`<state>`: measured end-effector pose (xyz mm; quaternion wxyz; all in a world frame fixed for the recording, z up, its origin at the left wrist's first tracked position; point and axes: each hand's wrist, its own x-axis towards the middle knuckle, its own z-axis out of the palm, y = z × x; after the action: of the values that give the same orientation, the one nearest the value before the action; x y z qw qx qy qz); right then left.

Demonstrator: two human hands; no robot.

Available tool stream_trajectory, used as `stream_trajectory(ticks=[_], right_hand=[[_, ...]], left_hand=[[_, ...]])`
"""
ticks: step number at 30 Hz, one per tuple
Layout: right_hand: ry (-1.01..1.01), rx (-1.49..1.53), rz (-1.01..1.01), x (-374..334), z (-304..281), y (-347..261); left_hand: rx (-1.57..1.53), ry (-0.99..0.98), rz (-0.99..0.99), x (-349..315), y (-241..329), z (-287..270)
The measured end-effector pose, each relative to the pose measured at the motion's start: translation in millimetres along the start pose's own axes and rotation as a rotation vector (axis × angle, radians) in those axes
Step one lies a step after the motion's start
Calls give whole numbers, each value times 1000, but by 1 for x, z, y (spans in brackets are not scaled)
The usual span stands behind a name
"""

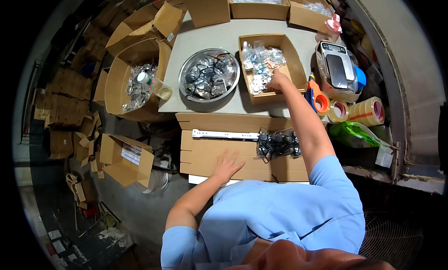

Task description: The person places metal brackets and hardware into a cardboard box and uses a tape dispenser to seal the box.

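My left hand (227,166) lies flat with spread fingers on an unfolded cardboard carton (205,151) in front of me. Beyond its fingertips a white metal slide rail (224,134) rests across the carton. At the rail's right end sit clear plastic bags with black parts (278,145). My right arm stretches forward over the carton's right side. At its end my right hand (278,81) reaches into an open cardboard box (291,67) and touches small clear bags of hardware (261,64). Its fingers look curled among the bags, and what they grip is hidden.
Left of the box stands a metal bowl (183,83) of black bagged parts. A clear bottle (161,89) leans by a carton (114,78) of silvery bags. To the right are a digital scale (337,67), an orange tape dispenser (319,99) and tape rolls (368,112).
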<state>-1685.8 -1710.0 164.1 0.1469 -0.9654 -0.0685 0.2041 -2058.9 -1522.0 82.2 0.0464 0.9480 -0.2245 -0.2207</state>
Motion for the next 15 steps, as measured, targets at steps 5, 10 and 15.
stream_trajectory(ticks=[5,10,15], right_hand=[[877,88,-51,-55,3,-5],[310,-48,144,-57,-21,-20],[-171,-106,9,-6,-21,-30]], left_hand=[[-53,-90,11,0,-17,-13],[-556,-349,216,34,-63,-31],[-488,123,-129,32,-81,-90]])
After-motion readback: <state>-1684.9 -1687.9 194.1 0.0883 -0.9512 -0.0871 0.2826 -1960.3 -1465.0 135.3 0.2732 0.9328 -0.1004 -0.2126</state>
